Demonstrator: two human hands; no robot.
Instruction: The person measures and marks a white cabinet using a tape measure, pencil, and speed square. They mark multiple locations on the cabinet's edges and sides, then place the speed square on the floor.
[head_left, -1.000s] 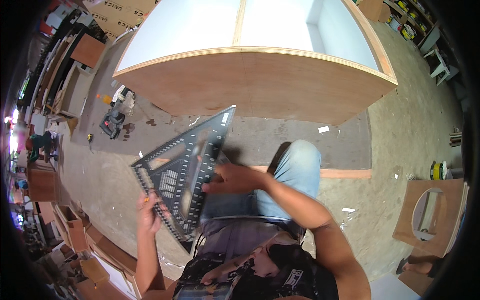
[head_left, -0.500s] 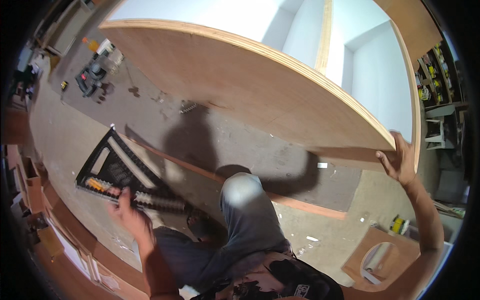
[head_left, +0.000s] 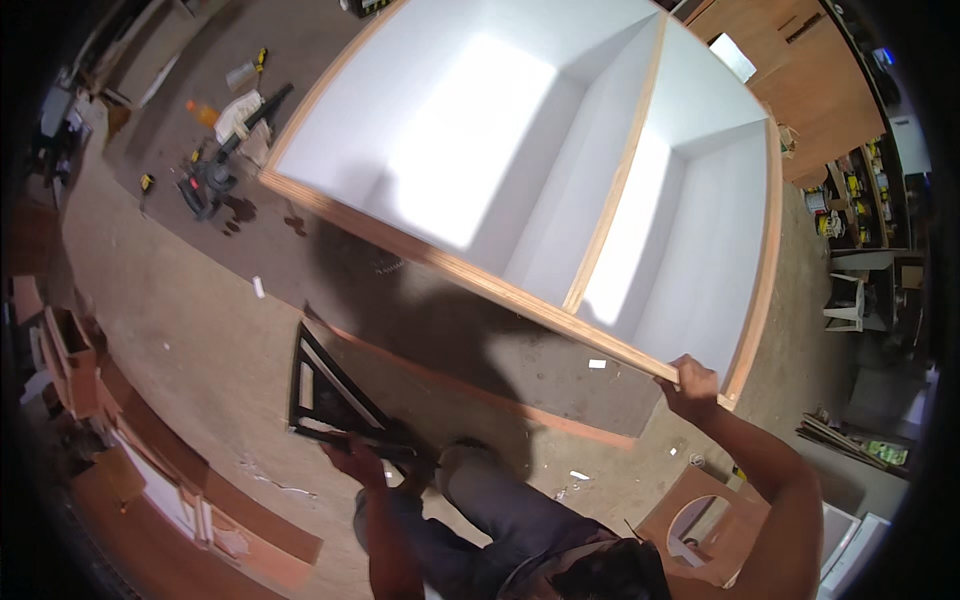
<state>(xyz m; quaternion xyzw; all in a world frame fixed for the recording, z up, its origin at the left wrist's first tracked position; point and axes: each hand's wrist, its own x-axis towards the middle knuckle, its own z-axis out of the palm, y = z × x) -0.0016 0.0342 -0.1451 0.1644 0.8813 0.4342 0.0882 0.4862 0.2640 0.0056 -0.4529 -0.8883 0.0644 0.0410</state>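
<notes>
Cabinet: a large open-topped box with white inner faces and pale wooden edges (head_left: 480, 278) is seen ahead of the person, split by one wooden-edged divider into a wider left and a narrower right compartment; bright light is cast inside.
Right hand: the near edge is gripped close to its right corner by the right hand (head_left: 693, 388), fingers bent over it.
Set square: a black triangular frame with cut-out slots (head_left: 330, 400) is held low at the left, above the floor.
Left hand: its lower edge is clasped by the curled fingers of the left hand (head_left: 358, 462).
Floor: a long reddish-brown wooden strip (head_left: 440, 378) is seen between frame and box.
</notes>
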